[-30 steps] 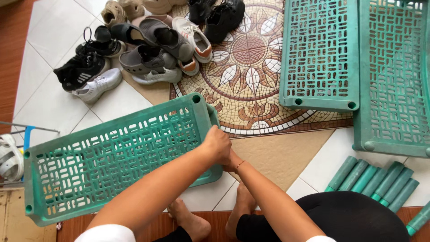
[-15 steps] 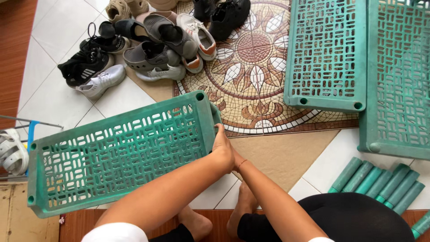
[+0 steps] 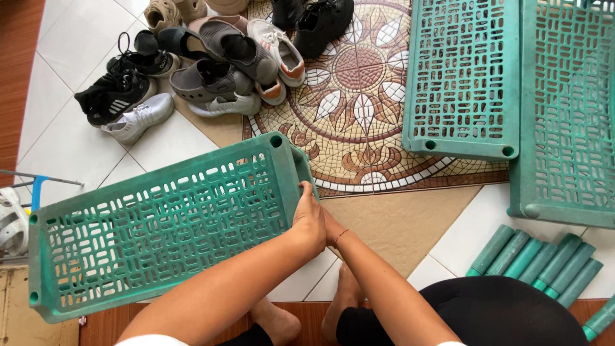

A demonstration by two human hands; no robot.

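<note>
Tiled floor: three green shelf panels, left hand gripping nearest.

The person's arms are bare from the upper arm down to the hands. At the bottom edge of the view a strip of white fabric shows at each shoulder, the ends of short white sleeves. The left hand wears no glove, ring or watch. The right hand is mostly hidden behind the left one; a thin reddish-brown string bracelet circles its wrist. Black fabric, smooth and unpatterned, covers the lap and thighs at the lower right, with a smaller patch of the same black at the lower middle. Both feet are bare, without socks or shoes.
</note>
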